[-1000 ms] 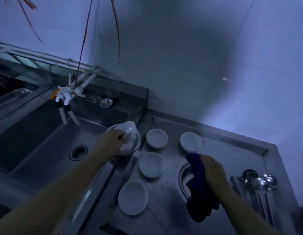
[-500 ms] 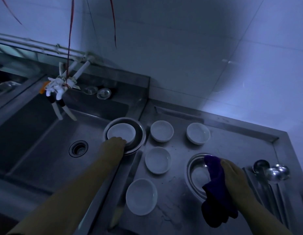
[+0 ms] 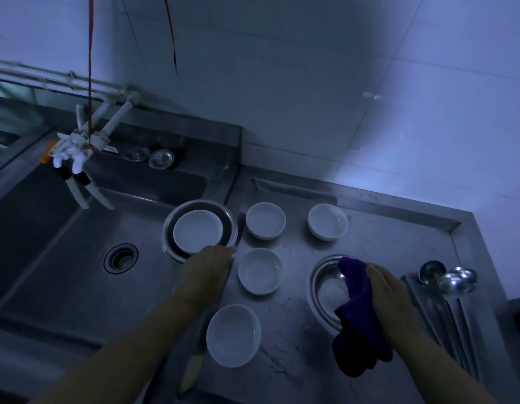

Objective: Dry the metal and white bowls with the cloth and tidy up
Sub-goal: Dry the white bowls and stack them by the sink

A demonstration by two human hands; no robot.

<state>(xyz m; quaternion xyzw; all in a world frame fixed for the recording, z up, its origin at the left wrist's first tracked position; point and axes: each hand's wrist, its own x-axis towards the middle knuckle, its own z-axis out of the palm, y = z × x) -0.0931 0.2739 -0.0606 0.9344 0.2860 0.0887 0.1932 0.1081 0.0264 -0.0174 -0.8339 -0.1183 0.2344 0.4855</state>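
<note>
A metal bowl point(image 3: 170, 228) with a white bowl point(image 3: 197, 230) inside it sits at the sink's right edge. My left hand point(image 3: 207, 268) holds the near rim of that metal bowl; its fingers are hidden. Several more white bowls stand on the steel counter, one point(image 3: 265, 220) at the back, one point(image 3: 327, 221) back right, one point(image 3: 260, 271) in the middle, one point(image 3: 233, 335) nearest. My right hand point(image 3: 385, 293) grips a purple cloth point(image 3: 360, 316) over a second metal bowl point(image 3: 325, 287) on the counter.
The sink basin point(image 3: 78, 258) with its drain point(image 3: 121, 258) lies to the left, white taps point(image 3: 75, 158) hanging above it. Metal ladles point(image 3: 448, 284) lie along the counter's right side. A tiled wall point(image 3: 311, 97) stands behind.
My left hand set the tilted white bowl down flat inside the metal bowl and moved to that bowl's near rim. My right hand with the cloth stays over the counter's metal bowl.
</note>
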